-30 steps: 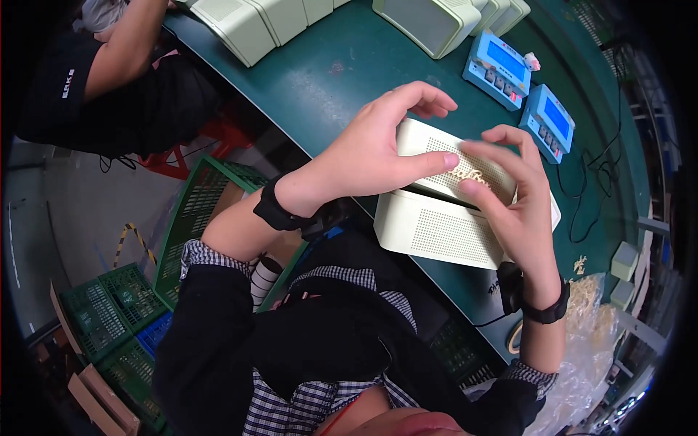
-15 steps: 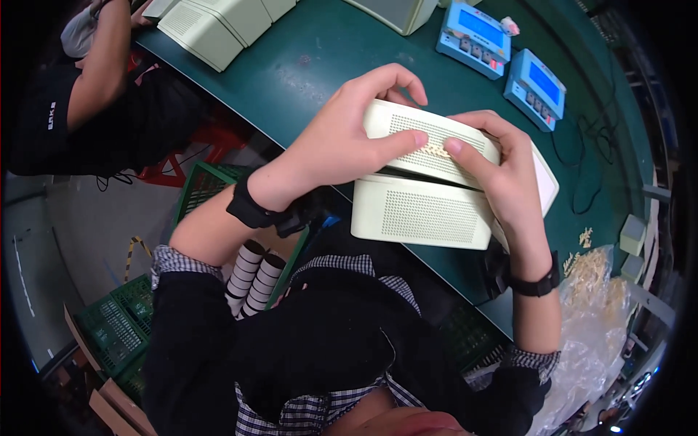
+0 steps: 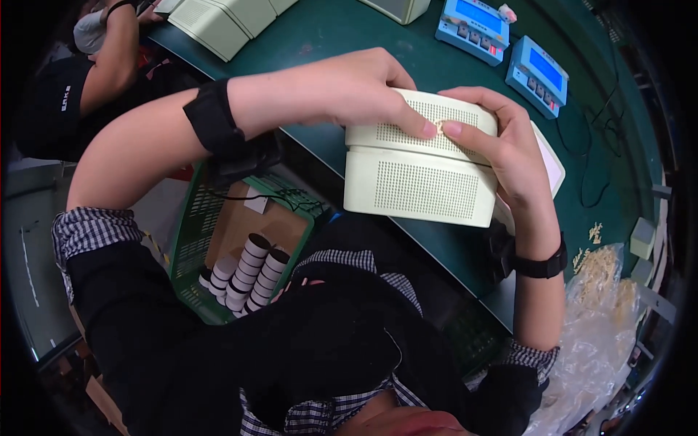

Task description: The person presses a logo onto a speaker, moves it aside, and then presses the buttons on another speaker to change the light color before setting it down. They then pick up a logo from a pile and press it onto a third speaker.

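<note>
A cream plastic casing (image 3: 429,185) with a perforated grille is tilted up at the table's near edge. Its upper perforated section (image 3: 396,132) lies along the lower one, with a narrow seam between them. My left hand (image 3: 363,94) reaches across from the left, fingers over the far edge and thumb pressed on the upper grille. Closed around the casing's right end is my right hand (image 3: 512,145), its thumb almost meeting the left one. A tiny cream piece (image 3: 440,128) shows between the thumb tips; its exact kind is unclear. My fingertips behind the casing are hidden.
Two blue devices with screens (image 3: 474,29) stand at the back right. More cream casings (image 3: 211,25) sit back left, near another person's arm (image 3: 116,51). A clear plastic bag (image 3: 596,334) holds small cream pieces at right. Below left, a green crate (image 3: 193,218) holds white-and-black cylinders.
The gap between the two casing sections has narrowed to a thin seam. My left forearm has swung up and outward, and the thumbs have come closer together. Small cream pieces between them show less.
</note>
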Action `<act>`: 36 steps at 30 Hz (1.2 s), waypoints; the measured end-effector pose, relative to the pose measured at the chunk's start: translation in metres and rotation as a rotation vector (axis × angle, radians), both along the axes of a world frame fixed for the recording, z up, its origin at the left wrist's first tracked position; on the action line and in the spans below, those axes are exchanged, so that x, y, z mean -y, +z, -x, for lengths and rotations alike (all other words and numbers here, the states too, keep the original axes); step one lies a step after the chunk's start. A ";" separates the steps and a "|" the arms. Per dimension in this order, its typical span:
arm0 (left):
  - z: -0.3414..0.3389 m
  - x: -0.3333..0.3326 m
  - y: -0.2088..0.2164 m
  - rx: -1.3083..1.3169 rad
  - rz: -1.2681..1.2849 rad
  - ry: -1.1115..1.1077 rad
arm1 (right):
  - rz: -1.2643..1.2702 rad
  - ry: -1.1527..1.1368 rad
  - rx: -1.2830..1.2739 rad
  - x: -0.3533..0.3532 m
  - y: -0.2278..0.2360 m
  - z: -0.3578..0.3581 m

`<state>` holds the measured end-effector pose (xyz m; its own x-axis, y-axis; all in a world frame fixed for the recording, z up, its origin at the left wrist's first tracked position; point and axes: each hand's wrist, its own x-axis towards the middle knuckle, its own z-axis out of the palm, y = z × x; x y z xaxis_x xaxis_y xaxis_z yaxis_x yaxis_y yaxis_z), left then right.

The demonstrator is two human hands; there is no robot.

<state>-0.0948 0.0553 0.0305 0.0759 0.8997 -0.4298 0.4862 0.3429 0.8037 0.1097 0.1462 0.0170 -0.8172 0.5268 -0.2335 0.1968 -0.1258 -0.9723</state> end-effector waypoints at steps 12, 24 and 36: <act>-0.007 -0.011 0.004 0.006 0.050 0.020 | 0.040 0.056 -0.142 -0.009 -0.008 -0.010; 0.011 0.008 -0.011 0.292 -0.025 0.095 | -0.675 -0.109 -0.214 -0.013 0.074 -0.099; 0.041 0.036 -0.012 0.342 -0.275 0.289 | -0.784 -0.627 0.615 0.109 -0.021 -0.150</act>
